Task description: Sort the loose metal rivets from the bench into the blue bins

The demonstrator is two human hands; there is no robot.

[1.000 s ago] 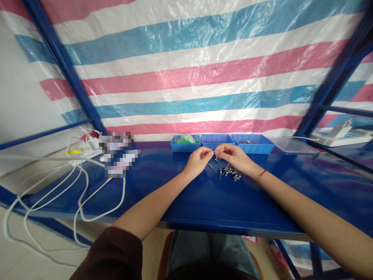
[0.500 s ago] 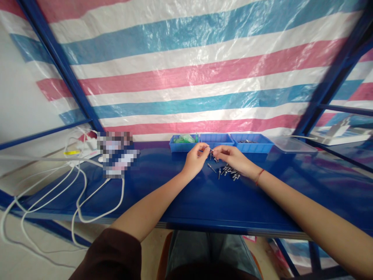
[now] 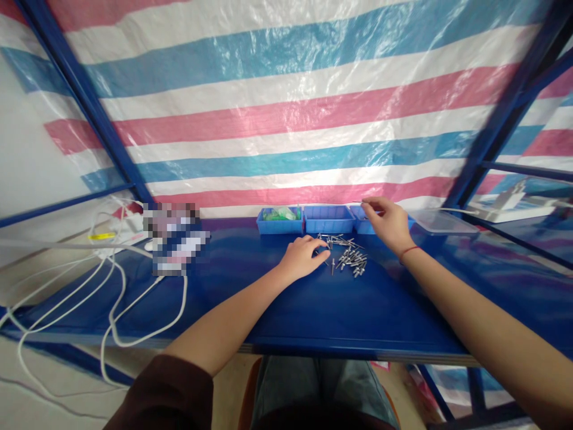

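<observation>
A heap of small metal pins (image 3: pixel 349 254) lies on the blue table (image 3: pixel 313 298). My left hand (image 3: pixel 304 255) rests on the table at the heap's left edge, fingers curled down onto a pin. My right hand (image 3: pixel 388 222) is raised over the right blue tray (image 3: pixel 364 222), its fingers pinched on a thin pin that points left. A red cord circles that wrist.
Three blue trays stand in a row at the back: the left one (image 3: pixel 278 220) holds green bits, the middle one (image 3: pixel 328 218) looks bare. A clear plastic box (image 3: pixel 443 222) sits to the right. White cables (image 3: pixel 111 286) hang off the left edge. Striped tarpaulin behind.
My hands were together above the heap, both pinching one pin. Now they have parted: the right went up and right to the tray, the left dropped onto the heap.
</observation>
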